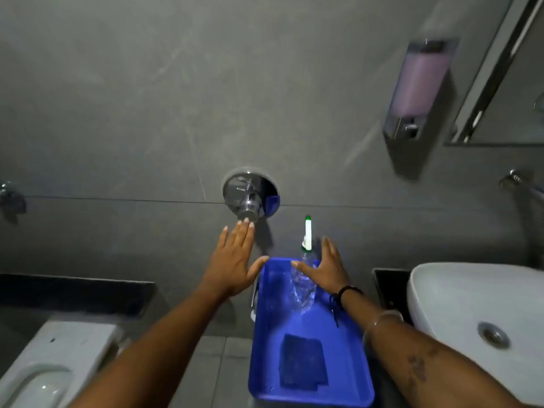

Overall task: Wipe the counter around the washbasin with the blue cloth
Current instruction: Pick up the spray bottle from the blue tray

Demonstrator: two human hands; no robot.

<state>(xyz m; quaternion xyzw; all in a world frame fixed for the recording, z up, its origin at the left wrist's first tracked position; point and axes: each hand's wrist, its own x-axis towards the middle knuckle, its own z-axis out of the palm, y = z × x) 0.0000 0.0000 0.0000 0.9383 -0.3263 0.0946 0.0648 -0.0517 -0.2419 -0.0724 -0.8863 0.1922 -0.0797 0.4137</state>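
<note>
A folded dark blue cloth (303,362) lies flat in the near part of a blue plastic tub (347,357). A clear spray bottle (304,278) with a white and green nozzle stands in the far part of the same tub. The white washbasin (459,295) sits on a black counter (390,285) at the right. My left hand (234,263) is stretched out flat, fingers apart, above the tub's far left corner and just below a chrome wall valve. My right hand (326,272) is spread flat beside the bottle, its thumb in front of the bottle, not gripping it.
A chrome flush valve (250,195) juts from the grey wall. A white toilet (56,366) is at the lower left below a black ledge (73,293). A soap dispenser (418,89), a mirror edge (497,69) and a chrome tap (521,184) are at the right.
</note>
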